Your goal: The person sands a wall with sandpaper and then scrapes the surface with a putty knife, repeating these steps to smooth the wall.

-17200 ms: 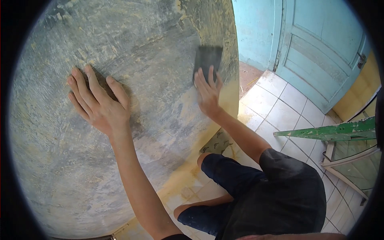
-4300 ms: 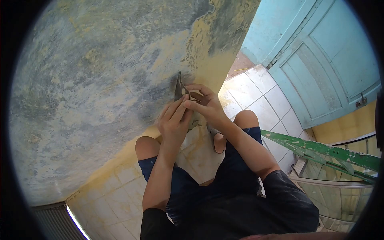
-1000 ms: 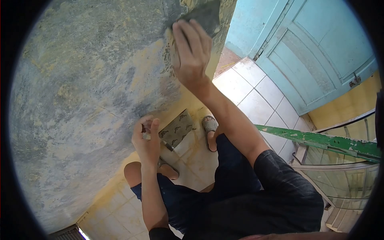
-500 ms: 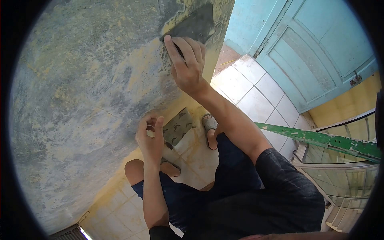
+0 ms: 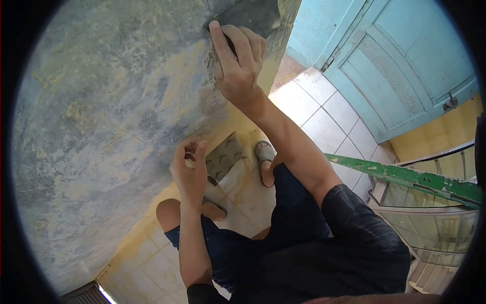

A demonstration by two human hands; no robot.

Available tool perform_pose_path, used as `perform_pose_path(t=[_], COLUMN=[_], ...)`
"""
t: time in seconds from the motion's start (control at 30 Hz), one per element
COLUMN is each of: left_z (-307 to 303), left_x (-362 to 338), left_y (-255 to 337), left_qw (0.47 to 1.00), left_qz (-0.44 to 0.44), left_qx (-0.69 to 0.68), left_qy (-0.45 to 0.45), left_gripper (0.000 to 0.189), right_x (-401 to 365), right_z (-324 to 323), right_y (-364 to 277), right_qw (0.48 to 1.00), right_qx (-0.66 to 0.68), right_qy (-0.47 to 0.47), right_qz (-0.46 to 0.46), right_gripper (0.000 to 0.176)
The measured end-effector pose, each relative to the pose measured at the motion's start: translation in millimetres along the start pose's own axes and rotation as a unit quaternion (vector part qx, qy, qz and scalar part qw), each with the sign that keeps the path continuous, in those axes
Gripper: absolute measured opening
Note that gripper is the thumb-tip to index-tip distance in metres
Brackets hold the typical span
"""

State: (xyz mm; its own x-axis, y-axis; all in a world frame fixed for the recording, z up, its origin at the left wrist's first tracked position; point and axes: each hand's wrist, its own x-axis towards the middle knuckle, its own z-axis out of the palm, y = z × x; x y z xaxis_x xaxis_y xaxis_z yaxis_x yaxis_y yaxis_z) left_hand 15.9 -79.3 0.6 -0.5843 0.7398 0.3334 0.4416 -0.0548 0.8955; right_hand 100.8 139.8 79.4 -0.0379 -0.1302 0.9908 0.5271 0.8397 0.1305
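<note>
My right hand (image 5: 239, 63) is closed on a dark grey sheet of sandpaper (image 5: 255, 17), pressed against the rough, patchy grey and yellow wall (image 5: 111, 116). The sheet spreads beyond my fingers toward the wall's right edge, and its top reaches the frame's edge. Lower down, my left hand (image 5: 190, 169) hovers beside the wall with fingers loosely curled and thumb apart, and nothing shows in it. Beyond that hand, a grey sheet with a dark printed pattern (image 5: 224, 156) lies low near the foot of the wall.
My sandalled feet (image 5: 264, 154) stand on dusty white tiles (image 5: 243, 190). A light blue panelled door (image 5: 390, 86) is at the upper right. A chipped green bar (image 5: 410, 177) crosses the right side, over glass-paned frames (image 5: 435, 228).
My right hand has slid upward along the wall with the sandpaper. The left hand has barely moved, rising slightly in view.
</note>
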Motion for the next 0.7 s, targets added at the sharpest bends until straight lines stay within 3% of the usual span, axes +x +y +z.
perform_pose_path(t=[0.63, 0.7], left_z=[0, 0], left_x=[-2, -3], left_y=[-4, 0], left_qw=[1.0, 1.0], left_qz=[-0.001, -0.002], left_qx=[0.011, -0.017], left_qy=[-0.004, -0.024], left_gripper=[0.014, 0.022], right_x=[-2, -7], right_z=[8, 2], right_y=[5, 1], right_qw=[1.0, 1.0], right_qx=[0.009, 0.006], right_qy=[-0.003, 0.001], right_qz=[0.002, 0.004], right_gripper=[0.046, 0.046])
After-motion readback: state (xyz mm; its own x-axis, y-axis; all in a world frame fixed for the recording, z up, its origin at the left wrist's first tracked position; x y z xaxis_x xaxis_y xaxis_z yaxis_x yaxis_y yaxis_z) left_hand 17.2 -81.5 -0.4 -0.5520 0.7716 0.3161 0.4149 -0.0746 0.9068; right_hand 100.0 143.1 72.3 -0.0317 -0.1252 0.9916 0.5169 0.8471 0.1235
